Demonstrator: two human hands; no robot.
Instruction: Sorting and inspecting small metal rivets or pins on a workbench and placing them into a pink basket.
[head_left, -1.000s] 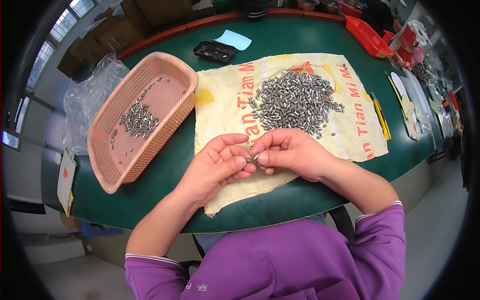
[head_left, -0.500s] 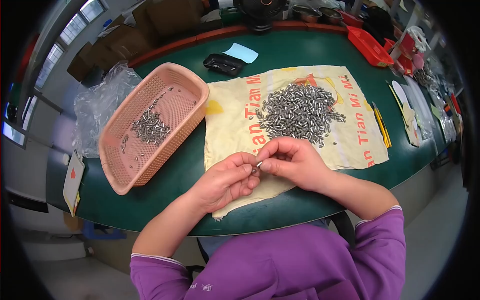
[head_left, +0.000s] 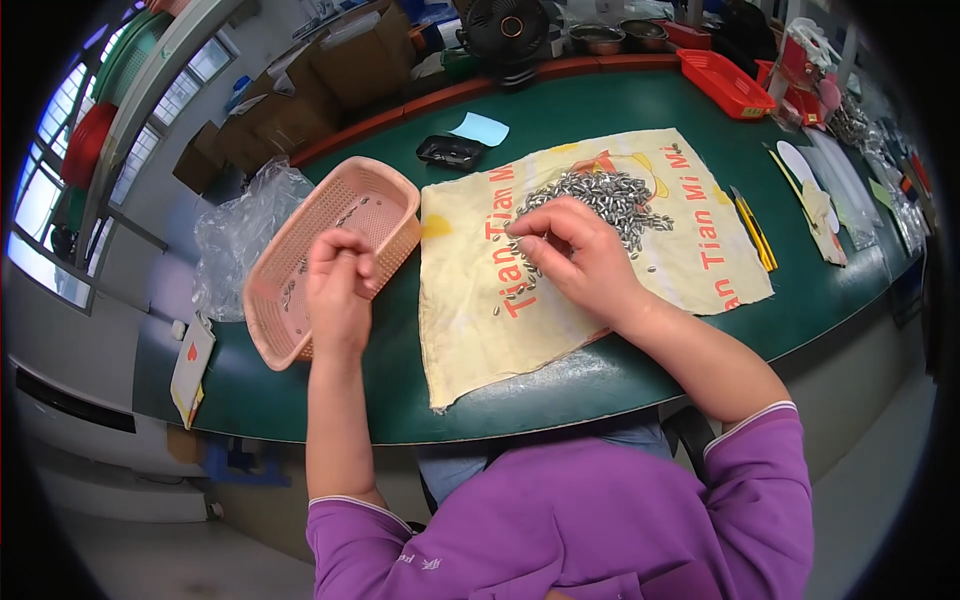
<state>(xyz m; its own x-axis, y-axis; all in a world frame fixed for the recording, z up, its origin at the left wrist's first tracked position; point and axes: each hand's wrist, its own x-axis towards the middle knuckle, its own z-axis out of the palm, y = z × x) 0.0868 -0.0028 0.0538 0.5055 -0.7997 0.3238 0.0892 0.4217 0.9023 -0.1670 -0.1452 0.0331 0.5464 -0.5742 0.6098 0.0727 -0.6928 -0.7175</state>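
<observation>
- As the left hand (head_left: 342, 285) curls by the pink perforated basket (head_left: 400, 243), its grip's contents are hidden
- right of the basket, right hand (head_left: 580, 257) nearly pinched near metal pellets (head_left: 625, 195), hold unclear

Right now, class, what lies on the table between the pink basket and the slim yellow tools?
In the head view: a pale yellow cloth bearing a heap of small metal pieces, which the right hand partly hides.

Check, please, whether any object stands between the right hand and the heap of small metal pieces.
Nothing visible does. The right hand is at the heap of small metal pieces, partly hiding it; the pink perforated basket stands apart, leftward.
</observation>
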